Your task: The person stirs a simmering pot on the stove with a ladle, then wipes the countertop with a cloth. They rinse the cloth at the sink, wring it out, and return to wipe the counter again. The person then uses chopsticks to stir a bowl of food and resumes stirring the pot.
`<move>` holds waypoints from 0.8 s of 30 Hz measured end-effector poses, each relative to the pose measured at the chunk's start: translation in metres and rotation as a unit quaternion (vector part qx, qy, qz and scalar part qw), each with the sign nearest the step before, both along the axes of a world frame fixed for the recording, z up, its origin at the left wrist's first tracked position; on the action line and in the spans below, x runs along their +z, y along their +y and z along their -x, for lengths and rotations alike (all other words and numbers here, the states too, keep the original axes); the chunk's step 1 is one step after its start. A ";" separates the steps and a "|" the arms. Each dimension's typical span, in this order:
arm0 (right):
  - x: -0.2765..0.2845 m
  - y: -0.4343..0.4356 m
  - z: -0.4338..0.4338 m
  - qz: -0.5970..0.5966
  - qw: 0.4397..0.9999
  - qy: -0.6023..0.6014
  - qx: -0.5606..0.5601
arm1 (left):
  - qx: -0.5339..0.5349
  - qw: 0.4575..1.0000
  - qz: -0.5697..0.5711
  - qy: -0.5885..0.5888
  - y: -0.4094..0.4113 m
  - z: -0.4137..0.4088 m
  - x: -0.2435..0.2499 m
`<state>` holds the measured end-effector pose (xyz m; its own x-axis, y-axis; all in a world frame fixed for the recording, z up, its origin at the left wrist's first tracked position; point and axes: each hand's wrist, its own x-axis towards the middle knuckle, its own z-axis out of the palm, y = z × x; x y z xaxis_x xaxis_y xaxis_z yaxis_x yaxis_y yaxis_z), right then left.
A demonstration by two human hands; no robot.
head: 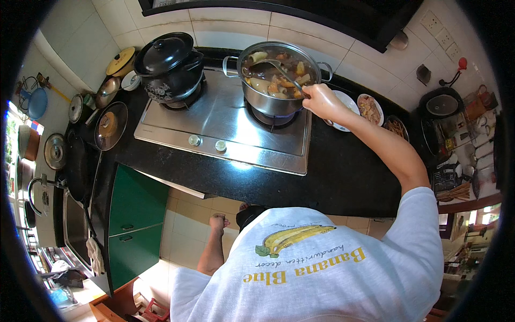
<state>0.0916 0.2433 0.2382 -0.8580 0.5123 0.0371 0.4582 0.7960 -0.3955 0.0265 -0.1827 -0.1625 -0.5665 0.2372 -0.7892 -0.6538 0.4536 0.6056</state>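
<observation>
My right hand is closed around the handle of a metal ladle, whose bowl dips into the broth of a stainless steel pot. Chunks of food float in the brown liquid. The two-handled pot sits over a lit burner on the right side of a steel gas stove. On the left burner stands a black lidded clay pot with a flower pattern. Down at my side, away from the counter, my left hand is loosely curled and appears to hold nothing.
Right of the stove are a white plate, a plate of raw meat and a bowl of brown strips. A glass lid and a black frying pan lie left. Green cabinet doors are below the counter.
</observation>
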 end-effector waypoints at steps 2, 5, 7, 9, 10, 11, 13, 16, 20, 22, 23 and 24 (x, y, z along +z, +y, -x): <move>-0.007 0.000 0.011 0.057 0.996 0.056 -0.049 | 0.001 1.000 0.001 0.002 0.002 0.000 0.000; -0.006 0.002 0.025 0.146 0.984 0.013 -0.098 | 0.017 1.000 0.005 -0.011 0.003 0.000 -0.001; -0.004 0.009 0.022 0.060 0.997 -0.010 -0.046 | 0.018 1.000 0.007 -0.015 0.002 -0.001 0.004; 0.000 0.016 0.014 -0.047 0.998 -0.035 0.027 | 0.024 1.000 0.003 -0.013 -0.003 -0.002 -0.001; -0.003 0.017 0.009 -0.084 0.995 -0.037 0.030 | 0.029 1.000 -0.002 -0.011 -0.010 -0.003 -0.012; -0.002 0.017 0.002 -0.111 0.991 -0.059 0.036 | 0.035 0.999 -0.007 -0.008 -0.016 -0.004 -0.022; 0.013 0.008 -0.013 -0.165 0.980 -0.103 0.044 | 0.024 0.999 0.018 -0.012 -0.019 -0.005 -0.015; 0.022 0.007 -0.041 -0.206 0.965 -0.162 0.027 | 0.016 0.999 0.031 -0.014 -0.021 -0.005 -0.015; 0.033 0.005 -0.058 -0.243 0.950 -0.196 0.018 | 0.010 0.999 0.027 -0.014 -0.024 -0.004 -0.025; 0.036 0.008 -0.067 -0.247 0.947 -0.206 0.010 | 0.012 1.000 -0.004 -0.009 -0.019 -0.002 -0.023; 0.037 0.010 -0.070 -0.249 0.945 -0.211 0.006 | 0.013 1.000 -0.020 -0.006 -0.014 -0.001 -0.021; 0.035 0.013 -0.075 -0.239 0.954 -0.180 0.008 | 0.010 1.000 -0.009 -0.008 -0.008 -0.001 -0.014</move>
<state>0.1664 0.2563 0.2734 -0.8672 0.4968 -0.0346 0.4817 0.8544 0.1950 0.0272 -0.1905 -0.1765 -0.5593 0.2398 -0.7935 -0.6723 0.4288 0.6034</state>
